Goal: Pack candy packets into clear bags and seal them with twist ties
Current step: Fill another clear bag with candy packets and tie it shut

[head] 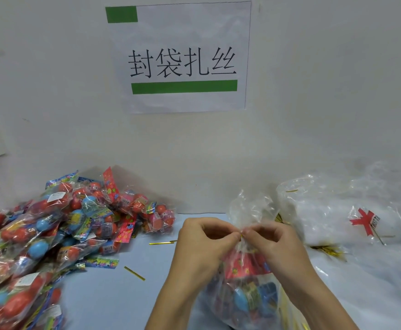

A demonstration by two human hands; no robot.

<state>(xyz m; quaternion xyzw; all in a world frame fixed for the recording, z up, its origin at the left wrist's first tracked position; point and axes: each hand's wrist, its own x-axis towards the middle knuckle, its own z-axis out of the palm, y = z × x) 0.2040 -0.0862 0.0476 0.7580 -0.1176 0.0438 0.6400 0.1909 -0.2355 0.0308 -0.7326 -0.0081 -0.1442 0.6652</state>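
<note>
Our left hand (204, 236) and right hand (269, 236) pinch a thin gold twist tie (241, 235) around the gathered neck of the clear, candy-filled plastic bag (244, 291).

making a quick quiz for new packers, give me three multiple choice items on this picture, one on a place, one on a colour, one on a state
1. Where does the pile of candy packets lie?
A. left of the hands
B. right of the hands
C. on top of the wall sign

2. What colour are the loose twist ties on the table?
A. silver
B. gold
C. black

3. What are the left hand and right hand doing?
A. resting flat on the table
B. lifting a packet out of the pile
C. pinching a twist tie at the gathered neck of the filled clear bag

Answers:
1 A, the heap fills the left of the view.
2 B, the strips on the blue surface shine gold.
3 C, fingertips of both hands meet on a bit of gold at the bag's neck, packets showing below.
</note>
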